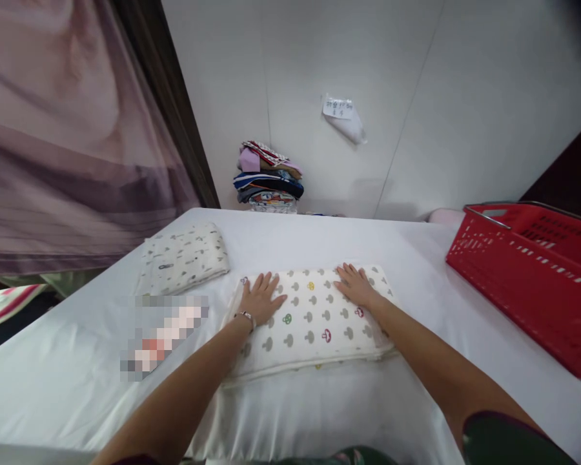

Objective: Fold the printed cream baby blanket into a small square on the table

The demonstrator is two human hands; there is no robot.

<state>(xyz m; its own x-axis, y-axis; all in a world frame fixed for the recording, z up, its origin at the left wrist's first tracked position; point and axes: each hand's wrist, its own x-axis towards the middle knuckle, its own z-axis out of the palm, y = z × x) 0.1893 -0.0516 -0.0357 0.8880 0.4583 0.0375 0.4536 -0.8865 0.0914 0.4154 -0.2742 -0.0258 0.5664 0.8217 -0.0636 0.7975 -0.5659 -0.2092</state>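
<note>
The wall note (337, 108) bears writing — too small (and blurred) to read.

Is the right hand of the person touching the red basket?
No, the right hand lies spread on the mushroom-patterned cloth, apart from the red basket.

Just behind the fingers of your left hand (260, 302), a slim silvery bracelet (244, 316) circles your wrist. Well behind those of your right hand (359, 289), your dark green sleeve (508, 439) has a maroon edge.
</note>
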